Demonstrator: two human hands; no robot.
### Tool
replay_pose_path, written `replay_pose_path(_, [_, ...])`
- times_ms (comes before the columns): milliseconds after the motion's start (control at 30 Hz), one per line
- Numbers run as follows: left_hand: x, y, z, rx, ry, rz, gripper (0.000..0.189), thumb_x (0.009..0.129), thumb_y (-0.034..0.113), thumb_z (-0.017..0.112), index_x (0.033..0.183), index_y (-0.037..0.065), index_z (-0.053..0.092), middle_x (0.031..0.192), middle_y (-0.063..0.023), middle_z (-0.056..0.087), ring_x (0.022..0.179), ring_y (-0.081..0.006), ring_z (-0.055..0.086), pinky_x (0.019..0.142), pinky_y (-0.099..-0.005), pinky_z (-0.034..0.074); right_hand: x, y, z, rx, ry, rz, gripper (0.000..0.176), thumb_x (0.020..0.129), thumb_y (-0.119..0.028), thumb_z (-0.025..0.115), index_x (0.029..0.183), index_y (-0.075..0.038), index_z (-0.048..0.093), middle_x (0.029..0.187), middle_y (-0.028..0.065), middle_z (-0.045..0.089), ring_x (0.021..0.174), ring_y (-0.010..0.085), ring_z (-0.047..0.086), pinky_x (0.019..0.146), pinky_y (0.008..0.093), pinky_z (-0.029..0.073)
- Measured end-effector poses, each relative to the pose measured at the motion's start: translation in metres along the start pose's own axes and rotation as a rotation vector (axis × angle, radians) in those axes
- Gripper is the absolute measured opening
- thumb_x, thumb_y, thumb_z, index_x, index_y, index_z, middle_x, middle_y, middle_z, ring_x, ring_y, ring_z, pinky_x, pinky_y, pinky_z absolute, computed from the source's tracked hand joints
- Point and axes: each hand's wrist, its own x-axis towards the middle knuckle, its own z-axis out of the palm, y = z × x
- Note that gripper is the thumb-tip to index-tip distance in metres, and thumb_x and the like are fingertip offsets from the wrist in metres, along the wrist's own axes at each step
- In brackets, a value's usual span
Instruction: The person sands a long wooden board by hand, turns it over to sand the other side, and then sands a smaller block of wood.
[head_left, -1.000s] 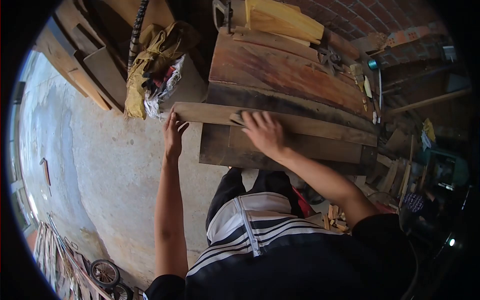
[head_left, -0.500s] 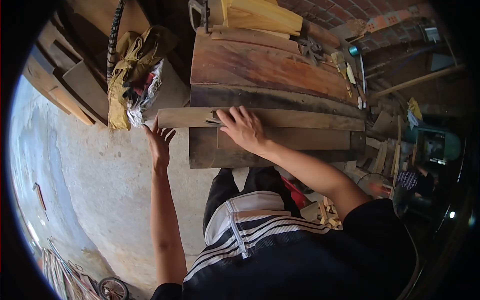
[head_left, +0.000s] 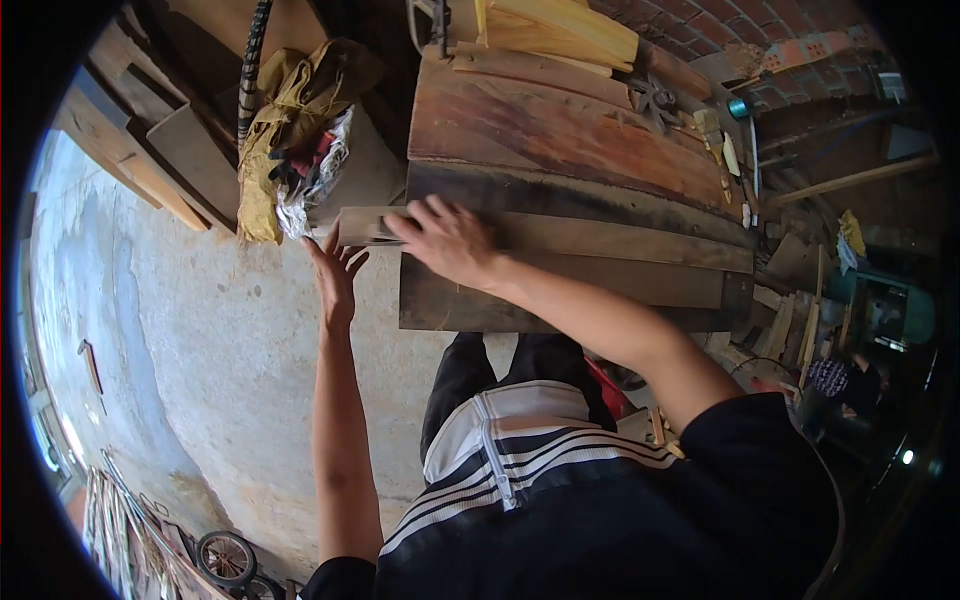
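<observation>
A long, narrow wooden board (head_left: 610, 236) lies across the workbench, its left end sticking out past the bench edge. My right hand (head_left: 452, 245) presses flat on the board near that end. Under its fingers shows the edge of a thin folded sheet, which looks like sandpaper (head_left: 388, 238); the palm hides most of it. At the board's left tip is my left hand (head_left: 336, 280), fingers spread, with a fingertip against the end. Below the narrow board, a second flat brown board (head_left: 620, 280) rests on the dark bench top (head_left: 450, 312).
A wide reddish plank (head_left: 560, 130) covers the bench's far part, with yellow wood pieces (head_left: 560, 30) behind. A clamp (head_left: 440, 30) stands at the back left. Brushes (head_left: 715, 140) lie at right. Left of the bench is a yellow cloth sack (head_left: 265, 190). Another person (head_left: 845, 385) sits far right.
My right hand has slid left along the board with the folded sheet, towards the board's end. My left hand stays by the tip. The whole view has shifted slightly.
</observation>
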Motion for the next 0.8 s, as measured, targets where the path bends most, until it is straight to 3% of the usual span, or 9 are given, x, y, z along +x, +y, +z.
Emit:
replay_pose_path(200, [0.006,0.011,-0.023,0.128,-0.153,0.026,0.099,0.096,0.08,0.013,0.153,0.005,0.043,0.149,-0.0179,0.051,0.135,-0.03,0.05,0.111,-0.0436,0.041,-0.047,0.02,-0.037,-0.134,-0.109,-0.053,0.064,0.078,-0.03,0.081,0.135,-0.017,0.053,0.104,0.0044,0.055,0.098,0.0244,0.056,0.078,0.0404,0.054])
replay_pose_path(300, [0.016,0.02,-0.035,0.088,-0.234,-0.054,0.099,0.096,0.08,0.014,0.153,0.005,0.044,0.147,-0.0176,0.053,0.134,-0.0301,0.052,0.112,-0.0442,0.04,0.001,-0.016,0.002,-0.116,-0.048,-0.102,0.045,0.09,-0.022,0.064,0.132,-0.015,0.053,0.107,0.0056,0.056,0.103,0.0258,0.058,0.08,0.0404,0.053])
replay_pose_path(333, [0.016,0.024,-0.033,0.033,-0.212,-0.094,0.099,0.096,0.081,0.014,0.153,0.005,0.044,0.146,-0.0171,0.054,0.133,-0.0302,0.053,0.112,-0.0444,0.04,0.019,-0.031,0.019,-0.14,-0.015,-0.131,0.037,0.093,-0.019,0.054,0.129,-0.013,0.053,0.111,0.0065,0.058,0.107,0.027,0.057,0.085,0.0429,0.051])
replay_pose_path(400, [0.019,0.025,-0.038,-0.041,-0.131,-0.151,0.099,0.095,0.082,0.016,0.153,0.006,0.043,0.144,-0.0161,0.056,0.131,-0.0305,0.055,0.113,-0.0449,0.039,0.047,-0.057,0.041,-0.009,-0.043,-0.063,0.036,0.094,-0.02,0.051,0.129,-0.013,0.053,0.116,0.0085,0.058,0.115,0.0292,0.054,0.096,0.0476,0.045])
replay_pose_path(433, [0.019,0.026,-0.046,-0.067,-0.066,-0.165,0.099,0.095,0.082,0.017,0.154,0.006,0.042,0.144,-0.0157,0.056,0.13,-0.0308,0.055,0.113,-0.0453,0.038,0.05,-0.058,0.049,0.019,-0.051,-0.069,0.037,0.094,-0.023,0.053,0.13,-0.013,0.053,0.117,0.0083,0.058,0.116,0.0294,0.053,0.099,0.0482,0.043])
replay_pose_path(533, [0.022,0.022,-0.061,0.003,-0.185,-0.18,0.1,0.095,0.082,0.017,0.154,0.004,0.04,0.145,-0.0156,0.055,0.13,-0.0299,0.055,0.113,-0.0465,0.038,0.031,-0.028,0.04,0.051,0.007,-0.083,0.042,0.093,-0.029,0.06,0.132,-0.016,0.053,0.115,0.0072,0.058,0.112,0.0283,0.054,0.094,0.0464,0.047])
replay_pose_path(633, [0.021,0.019,-0.062,0.005,-0.3,-0.155,0.098,0.097,0.079,0.02,0.152,0.001,0.042,0.148,-0.0159,0.053,0.13,-0.0289,0.054,0.112,-0.046,0.039,-0.03,0.013,-0.01,-0.008,-0.006,0.082,0.056,0.084,-0.033,0.075,0.134,-0.02,0.053,0.108,0.0055,0.056,0.103,0.0259,0.056,0.08,0.0402,0.052])
replay_pose_path(733, [0.027,0.02,-0.058,0.294,-0.246,-0.074,0.091,0.099,0.075,0.029,0.15,0.001,0.045,0.147,-0.0166,0.054,0.129,-0.0284,0.055,0.113,-0.045,0.038,-0.056,0.021,-0.03,-0.108,-0.106,0.176,0.057,0.084,-0.034,0.076,0.134,-0.018,0.053,0.11,0.0058,0.056,0.103,0.0259,0.056,0.081,0.0421,0.051])
replay_pose_path(800, [0.03,0.023,-0.06,0.284,-0.25,-0.08,0.093,0.098,0.076,0.028,0.15,0.001,0.045,0.146,-0.0157,0.055,0.128,-0.0278,0.055,0.113,-0.0449,0.038,-0.027,0.009,-0.004,-0.066,0.02,0.178,0.056,0.086,-0.034,0.075,0.133,-0.016,0.052,0.112,0.0072,0.055,0.105,0.0267,0.055,0.081,0.0451,0.05])
